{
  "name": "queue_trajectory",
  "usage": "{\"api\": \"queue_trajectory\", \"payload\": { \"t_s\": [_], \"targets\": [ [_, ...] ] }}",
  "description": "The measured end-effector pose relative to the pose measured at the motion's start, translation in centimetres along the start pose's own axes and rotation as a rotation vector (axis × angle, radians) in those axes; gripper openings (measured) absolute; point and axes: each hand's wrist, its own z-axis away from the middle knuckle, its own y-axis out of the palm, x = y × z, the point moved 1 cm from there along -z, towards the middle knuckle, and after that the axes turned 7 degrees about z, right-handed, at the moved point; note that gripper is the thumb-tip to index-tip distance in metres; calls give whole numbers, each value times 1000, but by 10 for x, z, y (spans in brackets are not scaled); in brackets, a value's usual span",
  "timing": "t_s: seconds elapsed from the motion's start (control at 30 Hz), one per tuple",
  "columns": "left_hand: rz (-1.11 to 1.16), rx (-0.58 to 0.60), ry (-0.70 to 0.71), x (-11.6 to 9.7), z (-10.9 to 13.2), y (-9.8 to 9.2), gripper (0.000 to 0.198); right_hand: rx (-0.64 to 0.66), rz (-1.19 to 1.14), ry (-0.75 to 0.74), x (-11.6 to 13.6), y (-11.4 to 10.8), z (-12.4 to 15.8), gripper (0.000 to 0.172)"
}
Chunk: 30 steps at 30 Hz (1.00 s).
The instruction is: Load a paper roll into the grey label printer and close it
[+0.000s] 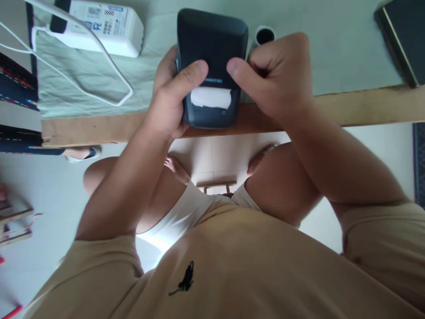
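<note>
A dark label printer (212, 48) is held up over the table's front edge, its face towards me. A white strip of label paper (211, 98) shows in the slot on its lower face. My left hand (174, 93) is closed around the printer's left side, thumb across the front. My right hand (282, 73) has its thumb on the right part of the face, with the other fingers curled in beside the casing. Just behind my right hand stands a small white round thing with a dark opening (264, 35), partly covered by the hand.
A white container with blue print (102, 26) lies at the left on the green cloth (159, 26). Near it loops a white cable (116, 73). A black book-like object (403, 40) is at the far right. The wooden table edge (368, 105) runs across; another person's foot (79, 153) shows below left.
</note>
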Motion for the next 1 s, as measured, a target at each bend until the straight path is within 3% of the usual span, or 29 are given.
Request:
{"api": "queue_trajectory", "payload": {
  "t_s": [0.1, 0.23, 0.3, 0.43, 0.67, 1.0],
  "targets": [
    [-16, 39, -48, -2, -1, 4, 15, 29, 5, 81, 1, 3, 6, 75],
    [96, 67, 1, 2, -2, 6, 18, 97, -116, 143, -1, 6, 19, 68],
    [221, 49, 66, 6, -2, 6, 11, 95, -196, 141, -2, 8, 23, 76],
    [236, 83, 57, 11, -2, 3, 10, 22, -291, 158, -2, 12, 23, 85],
    [182, 156, 98, 17, -17, -10, 41, -26, -371, 126, -4, 16, 21, 85],
    [156, 207, 126, 15, -13, -10, 41, -10, -319, 147, -3, 13, 22, 85]
  ]
}}
